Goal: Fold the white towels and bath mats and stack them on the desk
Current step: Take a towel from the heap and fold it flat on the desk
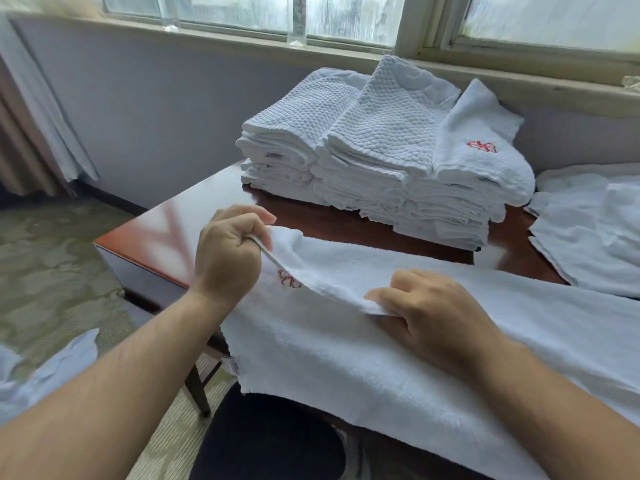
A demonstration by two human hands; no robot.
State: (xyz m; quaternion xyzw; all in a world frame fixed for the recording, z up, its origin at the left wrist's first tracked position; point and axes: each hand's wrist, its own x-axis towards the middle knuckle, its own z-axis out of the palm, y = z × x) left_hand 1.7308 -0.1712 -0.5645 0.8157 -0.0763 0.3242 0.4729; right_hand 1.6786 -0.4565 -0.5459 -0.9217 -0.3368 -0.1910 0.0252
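Note:
A white towel (363, 362) with a red embroidered mark lies spread across the near part of the dark wooden desk (152, 233), its near edge hanging over the front. My left hand (228, 251) pinches the towel's far left corner and holds it lifted. My right hand (429, 317) grips the same folded-over edge farther right. At the back of the desk stands a stack of folded white towels and waffle bath mats (381, 150), in three piles side by side.
Loose unfolded white towels (588, 233) lie at the desk's right end. A window sill and wall run behind the stack. Another white cloth (52, 372) lies low at the left over patterned carpet. A dark chair seat (270, 441) sits under the desk's front edge.

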